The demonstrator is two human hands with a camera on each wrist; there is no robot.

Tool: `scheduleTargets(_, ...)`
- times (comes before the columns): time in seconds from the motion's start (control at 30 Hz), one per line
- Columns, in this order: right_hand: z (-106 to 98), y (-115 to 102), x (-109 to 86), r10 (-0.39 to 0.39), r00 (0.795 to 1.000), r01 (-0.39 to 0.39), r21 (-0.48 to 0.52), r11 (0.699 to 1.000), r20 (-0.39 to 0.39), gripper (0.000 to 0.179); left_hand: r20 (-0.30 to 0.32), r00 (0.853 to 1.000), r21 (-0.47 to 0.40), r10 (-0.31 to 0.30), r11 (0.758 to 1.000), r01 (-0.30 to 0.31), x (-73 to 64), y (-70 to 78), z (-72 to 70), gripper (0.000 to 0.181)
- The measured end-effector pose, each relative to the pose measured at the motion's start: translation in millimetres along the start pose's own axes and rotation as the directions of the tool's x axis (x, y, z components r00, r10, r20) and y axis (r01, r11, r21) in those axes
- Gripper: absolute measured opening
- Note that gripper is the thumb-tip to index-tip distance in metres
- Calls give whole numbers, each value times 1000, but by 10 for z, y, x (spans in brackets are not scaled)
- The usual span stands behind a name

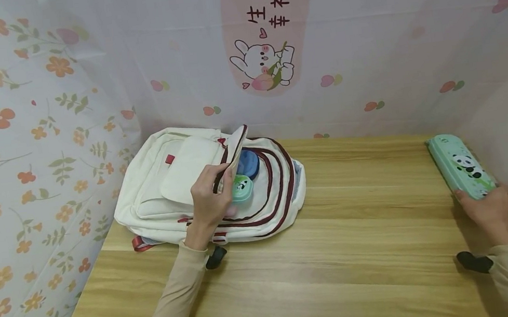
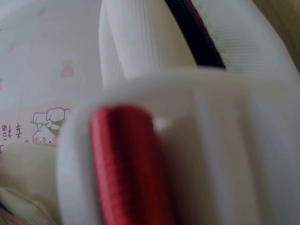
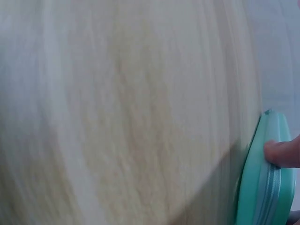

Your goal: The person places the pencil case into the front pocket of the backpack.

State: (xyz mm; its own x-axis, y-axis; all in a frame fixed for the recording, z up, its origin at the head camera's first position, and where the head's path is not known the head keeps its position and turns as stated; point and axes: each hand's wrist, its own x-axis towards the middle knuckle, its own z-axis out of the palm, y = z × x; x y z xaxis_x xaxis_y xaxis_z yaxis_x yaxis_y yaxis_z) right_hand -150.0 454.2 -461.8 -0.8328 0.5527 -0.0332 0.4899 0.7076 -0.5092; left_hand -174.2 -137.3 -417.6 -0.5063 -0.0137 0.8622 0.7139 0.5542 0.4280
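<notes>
A white backpack (image 1: 147, 191) with dark red zips lies on the table. My left hand (image 1: 211, 195) pinches the raised edge of its front pocket flap (image 1: 236, 142). Inside that opening sit a small mint-green panda box (image 1: 241, 188) and a round blue container (image 1: 248, 164). Over at the far right, my right hand (image 1: 490, 209) grips the near end of a mint-green panda pencil case (image 1: 458, 164). In the right wrist view its thumb (image 3: 283, 153) presses on the zipped side of the case. A blurred red strap (image 2: 129, 164) fills the left wrist view.
The wooden table (image 1: 342, 269) stretches between the backpack and the pencil case. A printed cloth (image 1: 364, 52) hangs behind it, and a flowered cloth (image 1: 24, 169) hangs along the left side. Black wrist-worn pieces (image 1: 475, 262) show near both cuffs.
</notes>
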Motion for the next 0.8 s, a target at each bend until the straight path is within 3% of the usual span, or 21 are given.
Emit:
scheduleTargets(0.23, 38, -86, -63, -5, 1000, 6, 67, 998, -18, 89, -7, 1000, 1, 4, 1000, -4, 0, 5, 16, 15)
scheduleTargets(0.5, 108, -262, -157, -61, 996, 69, 123, 990, -70, 85, -15, 1000, 5, -1, 1000, 1, -17, -14, 27, 15)
scheduleTargets(0.8, 150, -490, -248, -130, 990, 135, 97, 986, -64, 87, -10, 1000, 1, -7, 1000, 7, -22, -14, 25, 14)
